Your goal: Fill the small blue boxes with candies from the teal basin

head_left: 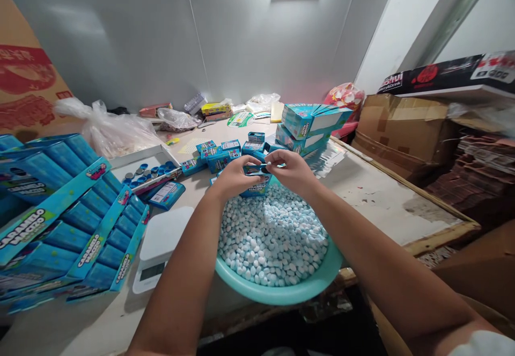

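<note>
Candies (273, 238) in white and pale blue fill a turquoise basin (277, 295) on the table (362, 195). Over its far edge, the left hand (232, 178) has its thumb and fingers clamped around 1 small blue box (256, 188). The right hand (293, 172) brings thumb and fingertips close together at the box's dark top; I cannot tell whether they pinch anything. Left of the basin sits 1 white scale (164, 238), with blue display cartons (86, 227) beyond it and more small boxes (221, 161) behind the hands.
</note>
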Motion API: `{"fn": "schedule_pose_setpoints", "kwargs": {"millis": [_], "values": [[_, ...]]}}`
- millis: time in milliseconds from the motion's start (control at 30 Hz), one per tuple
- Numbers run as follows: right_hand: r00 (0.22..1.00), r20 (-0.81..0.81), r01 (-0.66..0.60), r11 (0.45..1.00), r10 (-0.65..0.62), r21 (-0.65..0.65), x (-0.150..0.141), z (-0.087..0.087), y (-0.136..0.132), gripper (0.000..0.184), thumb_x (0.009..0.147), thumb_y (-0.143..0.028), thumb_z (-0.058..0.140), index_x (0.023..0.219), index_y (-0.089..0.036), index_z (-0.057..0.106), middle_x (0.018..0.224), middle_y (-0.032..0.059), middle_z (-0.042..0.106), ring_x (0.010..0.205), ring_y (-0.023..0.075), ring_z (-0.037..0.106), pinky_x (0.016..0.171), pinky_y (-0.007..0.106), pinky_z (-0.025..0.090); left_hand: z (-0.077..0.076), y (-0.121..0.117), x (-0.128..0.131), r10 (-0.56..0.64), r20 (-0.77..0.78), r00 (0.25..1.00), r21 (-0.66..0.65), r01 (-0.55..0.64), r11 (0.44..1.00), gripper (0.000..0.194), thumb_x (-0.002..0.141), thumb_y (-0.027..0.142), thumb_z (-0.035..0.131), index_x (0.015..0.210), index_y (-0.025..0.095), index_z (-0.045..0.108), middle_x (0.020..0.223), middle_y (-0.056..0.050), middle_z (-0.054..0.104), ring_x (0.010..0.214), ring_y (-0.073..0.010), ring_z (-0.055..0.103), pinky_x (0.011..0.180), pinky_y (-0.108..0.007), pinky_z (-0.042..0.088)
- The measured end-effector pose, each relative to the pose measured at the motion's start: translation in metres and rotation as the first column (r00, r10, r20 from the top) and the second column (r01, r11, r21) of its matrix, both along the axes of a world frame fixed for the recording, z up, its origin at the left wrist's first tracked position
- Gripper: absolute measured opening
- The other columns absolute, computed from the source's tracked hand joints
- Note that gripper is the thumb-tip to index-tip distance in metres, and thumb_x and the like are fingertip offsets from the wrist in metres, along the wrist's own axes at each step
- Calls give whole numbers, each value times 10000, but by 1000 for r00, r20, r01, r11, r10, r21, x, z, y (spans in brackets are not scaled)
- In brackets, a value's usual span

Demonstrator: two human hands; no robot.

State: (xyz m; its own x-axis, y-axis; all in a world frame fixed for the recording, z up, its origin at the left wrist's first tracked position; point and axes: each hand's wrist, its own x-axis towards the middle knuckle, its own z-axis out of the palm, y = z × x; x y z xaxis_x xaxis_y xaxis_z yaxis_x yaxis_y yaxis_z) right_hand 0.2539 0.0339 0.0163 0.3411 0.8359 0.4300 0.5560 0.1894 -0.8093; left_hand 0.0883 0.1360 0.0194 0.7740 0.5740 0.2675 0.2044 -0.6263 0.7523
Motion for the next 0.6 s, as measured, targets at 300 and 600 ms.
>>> {"fn": "schedule_pose_setpoints", "kwargs": {"millis": [300,600], "values": [[999,44,17,999,-14,-52,-3,1,0,142,765,-239,627,885,-182,678,968,83,732,862,226,670,740,356,525,1,-1,0,-11,-4,1000,-7,11,1000,411,745,405,791,1105,230,694,1203,-57,703,1131,-276,654,957,-395,513],[990,95,94,990,-104,105,-7,5,-4,99,797,-231,596,851,-191,669,944,79,688,809,198,648,662,308,517,2,0,0,25,-16,1000,-10,-25,1000,413,735,395,790,1099,229,686,1196,-58,701,1136,-282,650,1009,-430,505]]}}
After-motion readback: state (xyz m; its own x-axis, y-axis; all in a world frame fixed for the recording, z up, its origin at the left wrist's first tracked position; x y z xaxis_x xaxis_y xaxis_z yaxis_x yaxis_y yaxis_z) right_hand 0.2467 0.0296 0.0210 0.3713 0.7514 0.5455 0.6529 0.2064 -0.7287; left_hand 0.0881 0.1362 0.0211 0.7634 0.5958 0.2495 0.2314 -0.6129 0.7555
